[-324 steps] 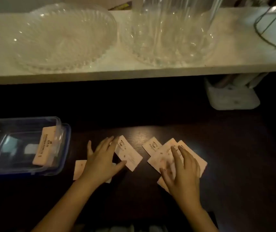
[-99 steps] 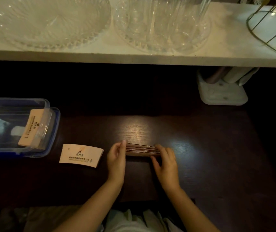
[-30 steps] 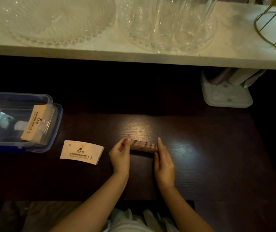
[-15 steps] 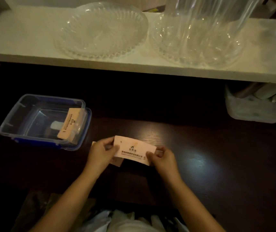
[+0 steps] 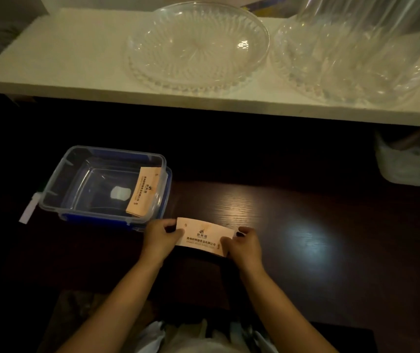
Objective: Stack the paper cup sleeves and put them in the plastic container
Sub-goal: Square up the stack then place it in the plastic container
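A stack of flat pale paper cup sleeves (image 5: 205,236) with dark printing on top is held over the dark table between both hands. My left hand (image 5: 160,239) grips its left end and my right hand (image 5: 243,244) grips its right end. The clear plastic container (image 5: 63,169) with a blue rim stands just left of the hands. One sleeve (image 5: 143,191) leans against its right inner wall. A white label shows on the container's floor.
A white shelf (image 5: 76,80) runs across the back, carrying a ribbed glass dish (image 5: 196,47) and a tall glass vessel (image 5: 351,59). A white block (image 5: 412,166) sits under the shelf at the right. The dark wooden table (image 5: 305,225) spreads right of the hands.
Both hands squared the sleeves on edge, then turned the stack flat and carried it left, close to the container. The single sleeve lying left on the table is no longer in sight.
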`<action>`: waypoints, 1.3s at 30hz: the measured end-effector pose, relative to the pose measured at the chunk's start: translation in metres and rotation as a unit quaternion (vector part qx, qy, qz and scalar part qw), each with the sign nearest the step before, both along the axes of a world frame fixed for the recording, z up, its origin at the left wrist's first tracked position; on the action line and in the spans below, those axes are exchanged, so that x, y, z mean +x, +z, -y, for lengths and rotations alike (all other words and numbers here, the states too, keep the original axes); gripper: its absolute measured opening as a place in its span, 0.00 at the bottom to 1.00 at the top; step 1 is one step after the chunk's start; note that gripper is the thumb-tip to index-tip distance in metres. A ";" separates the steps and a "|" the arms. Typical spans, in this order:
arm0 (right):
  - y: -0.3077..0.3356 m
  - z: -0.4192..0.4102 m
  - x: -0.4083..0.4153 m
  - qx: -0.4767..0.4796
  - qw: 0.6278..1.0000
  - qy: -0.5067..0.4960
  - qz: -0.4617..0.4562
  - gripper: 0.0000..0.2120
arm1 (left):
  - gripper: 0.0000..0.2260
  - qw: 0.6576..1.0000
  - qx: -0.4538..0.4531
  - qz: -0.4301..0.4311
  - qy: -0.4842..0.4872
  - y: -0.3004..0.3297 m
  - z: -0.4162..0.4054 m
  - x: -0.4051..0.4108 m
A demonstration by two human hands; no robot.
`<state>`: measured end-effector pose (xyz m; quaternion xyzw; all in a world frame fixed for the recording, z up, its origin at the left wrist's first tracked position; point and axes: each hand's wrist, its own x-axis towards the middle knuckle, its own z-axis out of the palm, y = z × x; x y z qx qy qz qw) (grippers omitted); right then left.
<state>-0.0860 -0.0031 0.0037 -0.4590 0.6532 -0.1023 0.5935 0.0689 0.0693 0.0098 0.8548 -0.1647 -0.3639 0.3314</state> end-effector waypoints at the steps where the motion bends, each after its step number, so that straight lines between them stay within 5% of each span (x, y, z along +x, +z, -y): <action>1: -0.002 -0.001 0.001 -0.001 1.000 0.005 -0.010 0.27 | 0.14 1.000 0.000 0.003 -0.007 -0.003 -0.001 0.002; 5: -0.007 -0.002 0.002 0.004 0.999 0.014 -0.036 0.29 | 0.17 0.999 -0.009 -0.030 0.006 -0.010 -0.001 0.006; 13: -0.012 -0.004 0.003 -0.053 0.991 0.098 -0.068 0.11 | 0.14 0.995 0.040 -0.064 -0.064 -0.012 -0.001 0.010; 20: -0.009 0.005 -0.004 0.053 0.996 0.061 0.029 0.09 | 0.17 0.983 0.065 -0.150 -0.079 -0.006 -0.004 0.016; 25: -0.015 0.003 -0.024 -0.208 0.964 0.164 0.001 0.19 | 0.17 0.980 -0.069 -0.162 -0.097 -0.013 -0.013 -0.004; 28: -0.022 -0.002 -0.042 -0.311 0.930 0.196 0.014 0.31 | 0.12 0.959 -0.190 -0.212 0.010 -0.017 -0.010 -0.027; 31: -0.029 -0.004 -0.051 -0.392 0.890 0.234 -0.004 0.35 | 0.17 0.952 -0.225 -0.194 0.069 -0.023 0.001 -0.045; 35: -0.034 -0.012 -0.045 -0.424 0.878 0.221 -0.033 0.30 | 0.11 0.946 -0.240 -0.116 0.186 -0.026 0.015 -0.062; 39: -0.042 -0.027 -0.035 -0.397 0.894 0.207 -0.035 0.33 | 0.10 0.944 -0.248 -0.103 0.192 -0.032 0.013 -0.066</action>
